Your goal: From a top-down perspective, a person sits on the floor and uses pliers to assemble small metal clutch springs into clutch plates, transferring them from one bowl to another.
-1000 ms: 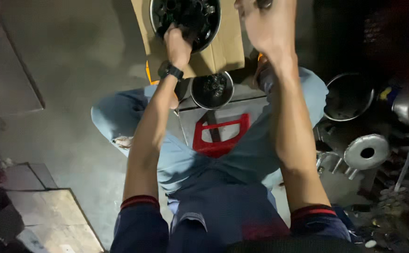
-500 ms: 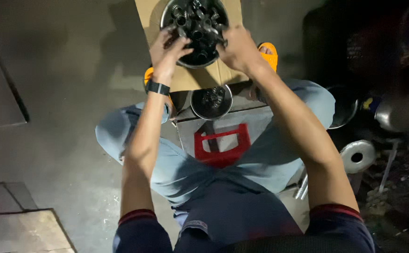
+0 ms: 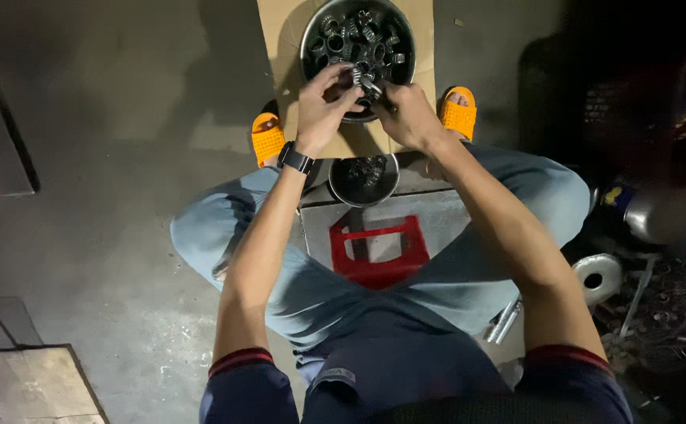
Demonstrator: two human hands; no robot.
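Metal bits everywhere: the big round pan [image 3: 312, 31] on the cardboard sheet [image 3: 280, 23] is piled with small steel ring-and-roller parts [image 3: 343, 35], and both hands meet over its near rim, the left hand [image 3: 321, 106] and right hand [image 3: 407, 114] pinching one small silvery part [image 3: 362, 81] between the fingertips, so neither hand is free. The smaller bowl [image 3: 336, 174], just nearer the person than the pan, holds only a thin scatter of pieces. Going by that, I'd guess the work's barely started, with most of the pile still waiting in the pan.
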